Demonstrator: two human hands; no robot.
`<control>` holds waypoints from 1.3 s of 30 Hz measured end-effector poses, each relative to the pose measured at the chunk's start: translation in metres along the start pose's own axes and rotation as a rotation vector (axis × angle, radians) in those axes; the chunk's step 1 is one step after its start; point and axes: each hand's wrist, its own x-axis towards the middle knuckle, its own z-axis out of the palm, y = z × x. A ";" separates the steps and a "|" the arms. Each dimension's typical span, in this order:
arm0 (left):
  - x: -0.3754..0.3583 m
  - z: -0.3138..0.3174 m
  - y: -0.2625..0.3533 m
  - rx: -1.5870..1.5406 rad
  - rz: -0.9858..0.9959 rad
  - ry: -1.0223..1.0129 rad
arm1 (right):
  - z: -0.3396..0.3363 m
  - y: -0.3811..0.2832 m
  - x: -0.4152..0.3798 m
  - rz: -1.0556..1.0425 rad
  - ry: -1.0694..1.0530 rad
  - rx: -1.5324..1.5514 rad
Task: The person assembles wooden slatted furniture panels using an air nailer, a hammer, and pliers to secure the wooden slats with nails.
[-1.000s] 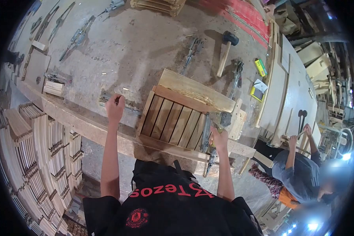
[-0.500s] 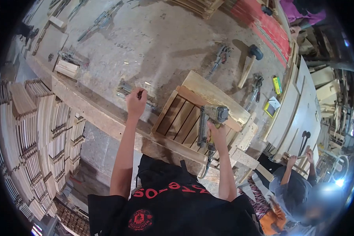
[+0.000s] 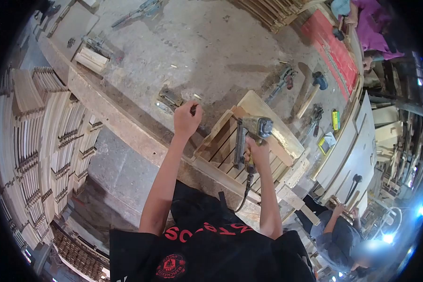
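My right hand (image 3: 257,152) is wrapped round the grip of a pneumatic nail gun (image 3: 257,126), whose hose runs back toward my body. The gun is over a slatted wooden panel (image 3: 221,152) with a raised frame edge. A wide pale board (image 3: 272,124) lies along the panel's far side. My left hand (image 3: 188,120) is closed above the bench, left of the panel; something small and dark shows between its fingers, too small to name. Just beyond it lies a metal tool (image 3: 168,98), partly covered by the hand.
Farther back on the worktable (image 3: 197,51) are a hammer (image 3: 312,94), clamp-like metal tools (image 3: 282,82) and a yellow-green box (image 3: 335,120). Stacked wooden slats (image 3: 37,136) stand at the left. A co-worker (image 3: 336,235) handles wood at lower right; another person's purple sleeve (image 3: 373,28) shows at upper right.
The view has shifted, so the bench things sit differently in the frame. My left hand has come closer to the panel, still closed. The nail gun stays in my right hand over the panel.
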 end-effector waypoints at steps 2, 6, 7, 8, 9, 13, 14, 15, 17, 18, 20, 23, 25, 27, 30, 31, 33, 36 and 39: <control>0.000 -0.002 0.003 0.037 -0.015 -0.010 | -0.008 0.015 -0.017 0.072 -0.009 -0.062; -0.001 -0.003 -0.003 0.215 0.003 -0.135 | -0.013 0.049 -0.075 0.028 -0.212 -0.503; 0.001 -0.003 -0.003 0.247 0.017 -0.157 | -0.008 0.069 -0.089 -0.102 -0.268 -0.573; 0.002 -0.003 -0.002 0.276 0.037 -0.176 | -0.003 0.085 -0.096 -0.240 -0.323 -0.640; 0.002 -0.004 -0.002 0.267 0.009 -0.187 | 0.006 0.086 -0.102 -0.267 -0.351 -0.786; 0.003 -0.004 0.000 0.238 -0.043 -0.189 | 0.037 0.090 -0.117 -0.293 -0.423 -1.129; 0.002 -0.003 0.000 0.232 -0.045 -0.183 | 0.042 0.090 -0.118 -0.294 -0.423 -1.126; 0.002 -0.002 -0.001 0.227 -0.040 -0.171 | 0.044 0.088 -0.118 -0.297 -0.424 -1.124; 0.001 -0.001 -0.001 0.214 -0.029 -0.146 | 0.044 0.086 -0.119 -0.271 -0.435 -1.122; 0.000 -0.001 0.000 0.213 -0.035 -0.147 | 0.042 0.085 -0.120 -0.260 -0.438 -1.122; 0.001 -0.002 0.001 0.210 -0.042 -0.147 | 0.034 0.081 -0.129 -0.210 -0.406 -1.132; 0.001 -0.001 0.004 0.202 -0.053 -0.117 | 0.009 0.101 -0.142 -0.196 -0.344 -1.102; 0.001 0.001 0.003 0.213 -0.052 -0.106 | -0.010 0.109 -0.147 -0.183 -0.333 -1.098; 0.002 0.001 0.001 0.209 -0.060 -0.108 | -0.023 0.114 -0.151 -0.142 -0.351 -1.108; 0.002 0.002 -0.002 0.176 -0.081 -0.129 | -0.032 0.121 -0.154 -0.081 -0.351 -1.096; 0.002 0.002 -0.002 0.162 -0.082 -0.130 | -0.033 0.123 -0.155 -0.108 -0.332 -1.088; 0.003 0.002 -0.002 0.147 -0.087 -0.127 | -0.033 0.124 -0.155 -0.168 -0.296 -1.068; 0.003 0.003 0.000 0.154 -0.090 -0.119 | -0.032 0.125 -0.152 -0.191 -0.307 -1.054; 0.001 0.003 0.005 0.151 -0.080 -0.111 | -0.033 0.125 -0.153 -0.118 -0.314 -1.063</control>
